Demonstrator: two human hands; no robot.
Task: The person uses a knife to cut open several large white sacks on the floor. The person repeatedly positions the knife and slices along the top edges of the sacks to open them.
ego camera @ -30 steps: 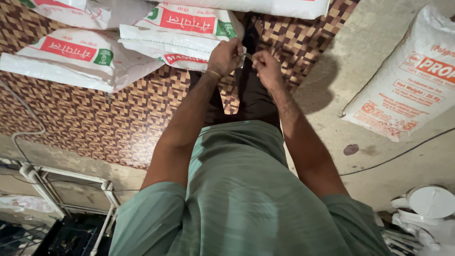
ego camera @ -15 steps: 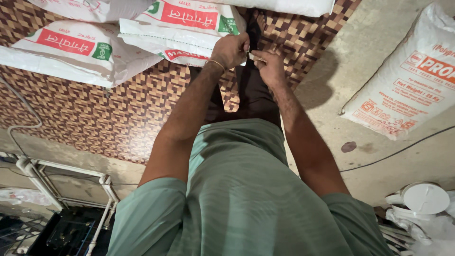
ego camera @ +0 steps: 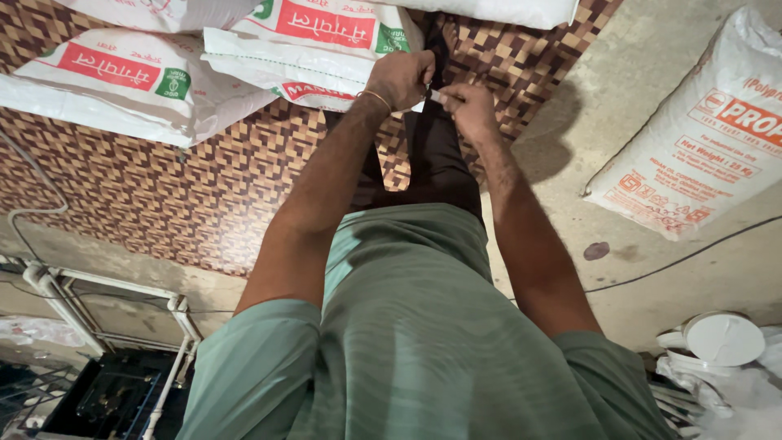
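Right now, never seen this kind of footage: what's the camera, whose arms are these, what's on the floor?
The single view comes from a camera worn on a person's head, looking down past their green shirt. Both arms are their own. The left hand and right hand meet at the edge of a white woven sack with a red label; the right hand pinches something small and white, too small to identify. More white sacks lie on the brown chequered floor, one on bare concrete.
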